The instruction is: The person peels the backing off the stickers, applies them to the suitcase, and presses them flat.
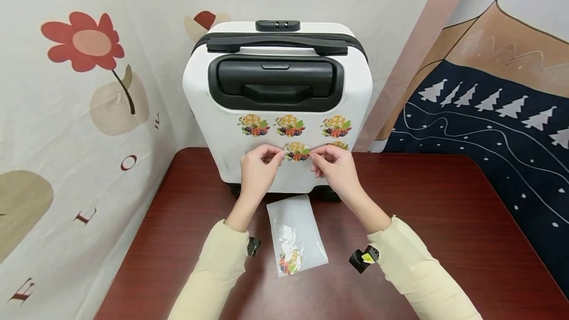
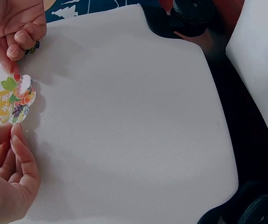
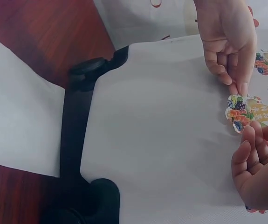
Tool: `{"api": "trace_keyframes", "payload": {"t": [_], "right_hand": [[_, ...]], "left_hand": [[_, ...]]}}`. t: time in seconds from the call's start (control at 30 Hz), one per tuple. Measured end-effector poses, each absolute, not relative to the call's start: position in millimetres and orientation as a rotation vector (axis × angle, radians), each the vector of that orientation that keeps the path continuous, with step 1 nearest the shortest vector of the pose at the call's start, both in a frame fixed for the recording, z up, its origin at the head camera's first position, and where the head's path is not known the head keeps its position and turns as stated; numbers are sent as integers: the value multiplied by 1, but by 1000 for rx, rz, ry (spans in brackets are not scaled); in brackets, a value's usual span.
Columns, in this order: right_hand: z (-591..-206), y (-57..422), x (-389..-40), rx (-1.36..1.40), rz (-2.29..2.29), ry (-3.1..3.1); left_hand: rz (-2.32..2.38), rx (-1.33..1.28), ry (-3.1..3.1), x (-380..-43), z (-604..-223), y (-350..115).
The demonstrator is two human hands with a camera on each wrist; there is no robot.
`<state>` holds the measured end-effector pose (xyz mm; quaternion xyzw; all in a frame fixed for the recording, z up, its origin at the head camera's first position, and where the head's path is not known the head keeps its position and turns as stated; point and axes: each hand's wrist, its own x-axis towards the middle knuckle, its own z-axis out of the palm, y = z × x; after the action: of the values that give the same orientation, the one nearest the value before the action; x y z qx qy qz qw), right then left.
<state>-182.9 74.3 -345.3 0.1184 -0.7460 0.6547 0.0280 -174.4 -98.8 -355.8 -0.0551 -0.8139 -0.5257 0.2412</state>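
Note:
Both hands hold one fruit-print sticker [image 1: 296,152] by its opposite edges, against or just off the front of a white suitcase [image 1: 213,132]. My left hand [image 1: 260,169] pinches its left edge between thumb and forefinger. On the other edge, my right hand [image 1: 338,169] does the same. In the left wrist view the sticker [image 2: 13,99] looks slightly curved, standing off the surface at its lower edge. Above it, a row of matching stickers [image 1: 290,126] is on the case. One more sticker [image 1: 338,145] is partly hidden behind my right hand.
A clear plastic bag [image 1: 295,226] with a fruit sticker [image 1: 290,261] in it lies on the reddish-brown table [image 1: 426,221], in front of the suitcase. The case has a black recessed handle [image 1: 275,83] and black wheels [image 1: 325,193]. Printed cloth [image 1: 146,53] hangs behind.

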Motion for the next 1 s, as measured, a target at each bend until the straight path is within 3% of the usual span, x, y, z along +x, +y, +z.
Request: {"api": "trace_keyframes", "payload": {"t": [1.0], "right_hand": [[-342, 80, -177, 397, 2091, -2340]], "left_hand": [[-1282, -112, -2189, -173, -352, -90]]}}
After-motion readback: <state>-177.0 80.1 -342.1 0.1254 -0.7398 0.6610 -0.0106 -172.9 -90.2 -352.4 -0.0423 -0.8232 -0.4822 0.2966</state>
